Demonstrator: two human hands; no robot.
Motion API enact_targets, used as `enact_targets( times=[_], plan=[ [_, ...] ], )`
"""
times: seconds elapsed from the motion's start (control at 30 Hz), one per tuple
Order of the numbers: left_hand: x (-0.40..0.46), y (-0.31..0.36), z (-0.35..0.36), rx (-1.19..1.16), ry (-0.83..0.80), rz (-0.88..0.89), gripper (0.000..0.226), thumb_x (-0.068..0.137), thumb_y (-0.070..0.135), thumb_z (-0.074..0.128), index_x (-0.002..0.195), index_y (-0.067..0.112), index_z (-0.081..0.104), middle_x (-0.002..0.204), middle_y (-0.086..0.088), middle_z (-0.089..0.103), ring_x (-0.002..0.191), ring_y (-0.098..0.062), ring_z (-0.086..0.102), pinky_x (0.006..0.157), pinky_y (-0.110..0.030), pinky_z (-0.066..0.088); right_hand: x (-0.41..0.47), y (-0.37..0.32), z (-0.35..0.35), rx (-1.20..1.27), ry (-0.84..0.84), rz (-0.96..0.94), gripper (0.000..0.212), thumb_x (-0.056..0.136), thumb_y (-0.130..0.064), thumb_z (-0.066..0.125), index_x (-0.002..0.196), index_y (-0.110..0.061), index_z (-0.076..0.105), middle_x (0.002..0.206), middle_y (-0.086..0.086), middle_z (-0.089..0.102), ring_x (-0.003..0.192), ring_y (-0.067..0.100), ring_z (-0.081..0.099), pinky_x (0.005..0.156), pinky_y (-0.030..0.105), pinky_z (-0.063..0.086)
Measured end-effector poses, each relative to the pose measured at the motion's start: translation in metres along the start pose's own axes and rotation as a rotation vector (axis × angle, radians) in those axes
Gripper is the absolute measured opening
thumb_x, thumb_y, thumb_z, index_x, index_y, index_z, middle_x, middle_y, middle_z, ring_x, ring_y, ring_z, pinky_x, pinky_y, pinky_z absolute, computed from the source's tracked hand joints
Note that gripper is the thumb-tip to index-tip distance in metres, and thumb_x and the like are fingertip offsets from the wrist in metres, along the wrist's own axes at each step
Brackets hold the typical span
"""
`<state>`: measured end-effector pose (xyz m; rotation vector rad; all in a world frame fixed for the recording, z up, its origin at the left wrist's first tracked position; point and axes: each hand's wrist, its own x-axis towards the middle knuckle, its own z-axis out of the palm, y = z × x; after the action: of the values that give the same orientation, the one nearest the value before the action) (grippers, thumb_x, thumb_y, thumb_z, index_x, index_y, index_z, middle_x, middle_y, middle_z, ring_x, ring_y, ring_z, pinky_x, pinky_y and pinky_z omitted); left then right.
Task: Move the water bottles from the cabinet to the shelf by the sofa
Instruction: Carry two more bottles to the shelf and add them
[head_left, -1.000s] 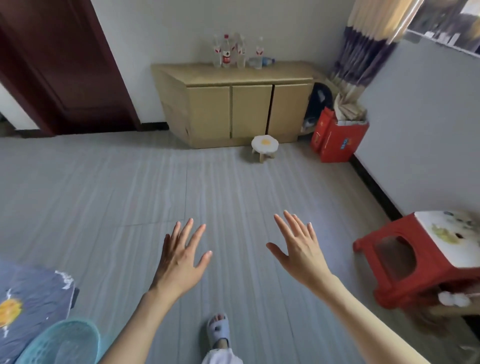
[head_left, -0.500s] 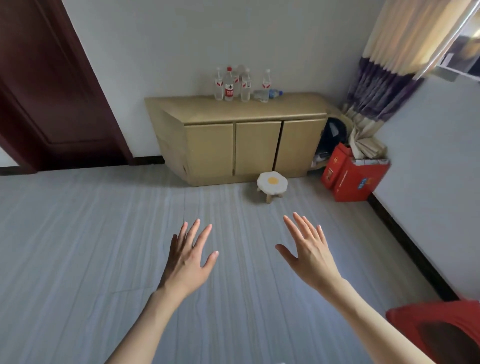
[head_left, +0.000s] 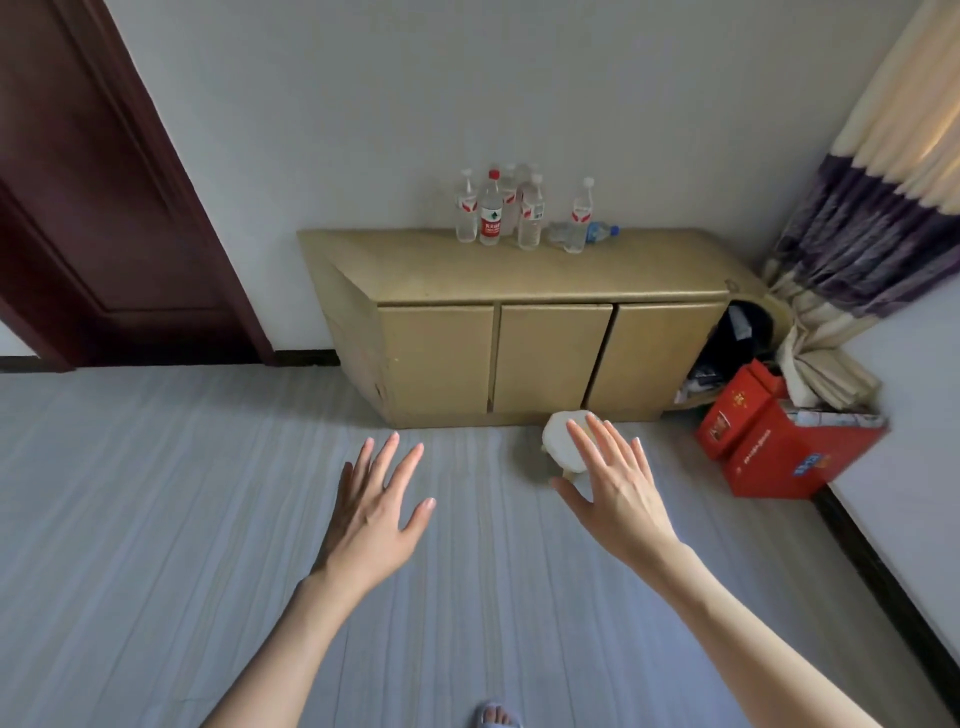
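While both hands hang empty over the floor, no bottle has left the cabinet yet.

Left hand (head_left: 371, 512) & right hand (head_left: 615, 491) reach fwd, palms down, fingers (head_left: 402, 460) spread wide & straight, holding nothing, well apart from the goods. The clear plastic water bottles (head_left: 519, 215) sit at the back of the tan wooden 3-door cabinet (head_left: 519, 322), against the wall: about 6 upright in a cluster w/ red-white labels, 1 w/ a blue cap lying on its side by the rightmost. A small round white stool (head_left: 558, 441) stands on the grey striped floor (head_left: 156, 519) just in front of the cabinet, partly behind the right hand. Shelf & sofa not in view. Judged progress: approx. nil; approach, every pickup & every carry are left.
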<state>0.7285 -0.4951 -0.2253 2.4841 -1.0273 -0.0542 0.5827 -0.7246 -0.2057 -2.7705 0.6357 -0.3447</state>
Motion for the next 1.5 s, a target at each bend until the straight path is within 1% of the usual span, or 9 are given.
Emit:
enact_targets(
  times=[0.23,0.37,0.5,0.6,0.77,0.93,1.17,1.33,1.5],
  plan=[
    [0.122,-0.025,0.020,-0.023,-0.020,-0.031,0.083,0.075,0.073,0.009,0.142,0.025,0.022,0.154,-0.002,0.011,0.142,-0.023,0.000,0.113,-0.041,0.005,0.131,0.023,0.025,-0.007,-0.048,-0.032,0.067,0.087,-0.056,0.033,0.143,-0.020,0.027,0.151,0.008,0.027,0.141,0.026,0.019,0.113,0.046,0.014],
    [0.196,-0.055,0.035,-0.029,-0.089,-0.056,0.079,0.074,0.066,0.010,0.143,0.029,0.016,0.155,0.000,0.004,0.142,-0.021,-0.005,0.112,-0.037,0.000,0.213,0.037,0.046,-0.020,-0.112,-0.005,0.065,0.090,-0.049,0.042,0.145,-0.022,0.017,0.154,0.005,0.016,0.143,0.022,0.009,0.115,0.041,0.004],
    [0.296,-0.088,0.037,-0.011,-0.086,-0.003,0.075,0.077,0.062,0.017,0.142,0.025,0.022,0.154,-0.004,0.011,0.142,-0.027,0.003,0.114,-0.044,0.011,0.305,0.044,0.061,-0.013,-0.098,0.038,0.066,0.090,-0.049,0.042,0.145,-0.023,0.017,0.154,0.005,0.016,0.143,0.024,0.012,0.115,0.042,0.006],
    [0.375,-0.106,0.032,-0.005,-0.086,0.053,0.072,0.079,0.059,0.021,0.142,0.024,0.024,0.153,-0.007,0.014,0.142,-0.028,0.005,0.114,-0.046,0.016,0.368,0.045,0.068,-0.001,-0.071,0.079,0.071,0.084,-0.060,0.028,0.144,-0.023,0.021,0.153,0.006,0.021,0.142,0.026,0.016,0.114,0.044,0.011],
    [0.486,-0.118,0.036,-0.022,-0.093,0.090,0.071,0.079,0.060,0.020,0.142,0.027,0.023,0.154,-0.004,0.011,0.142,-0.025,-0.001,0.115,-0.046,0.007,0.447,0.067,0.072,-0.014,-0.041,0.142,0.077,0.077,-0.062,0.019,0.142,-0.021,0.026,0.151,0.008,0.027,0.140,0.027,0.022,0.113,0.046,0.015],
    [0.567,-0.124,0.054,-0.021,-0.119,0.099,0.072,0.077,0.061,0.019,0.142,0.030,0.021,0.154,-0.002,0.010,0.142,-0.023,0.000,0.113,-0.041,0.004,0.524,0.104,0.078,-0.047,-0.052,0.183,0.071,0.082,-0.059,0.028,0.141,-0.020,0.030,0.147,0.011,0.033,0.138,0.029,0.028,0.112,0.048,0.021],
    [0.676,-0.124,0.077,-0.014,-0.114,-0.013,0.077,0.075,0.062,0.015,0.142,0.026,0.023,0.154,-0.005,0.013,0.142,-0.028,0.007,0.113,-0.044,0.010,0.657,0.157,0.087,-0.035,-0.143,0.100,0.065,0.090,-0.050,0.043,0.144,-0.022,0.020,0.153,0.008,0.020,0.142,0.025,0.015,0.115,0.045,0.008],
    [0.755,-0.116,0.079,-0.008,-0.066,-0.077,0.076,0.076,0.058,0.018,0.140,0.019,0.030,0.150,-0.011,0.024,0.140,-0.032,0.016,0.112,-0.045,0.017,0.751,0.190,0.077,-0.050,-0.125,0.050,0.065,0.089,-0.045,0.046,0.144,-0.019,0.020,0.152,0.009,0.022,0.142,0.026,0.015,0.116,0.043,0.009],
    [0.823,-0.124,0.091,0.015,-0.074,-0.077,0.061,0.085,0.042,0.039,0.136,0.009,0.037,0.144,-0.016,0.035,0.135,-0.036,0.027,0.108,-0.050,0.027,0.812,0.209,0.089,-0.024,-0.178,0.080,0.065,0.091,-0.042,0.044,0.145,-0.021,0.014,0.154,0.007,0.016,0.143,0.024,0.010,0.116,0.040,0.008]
  ],
)
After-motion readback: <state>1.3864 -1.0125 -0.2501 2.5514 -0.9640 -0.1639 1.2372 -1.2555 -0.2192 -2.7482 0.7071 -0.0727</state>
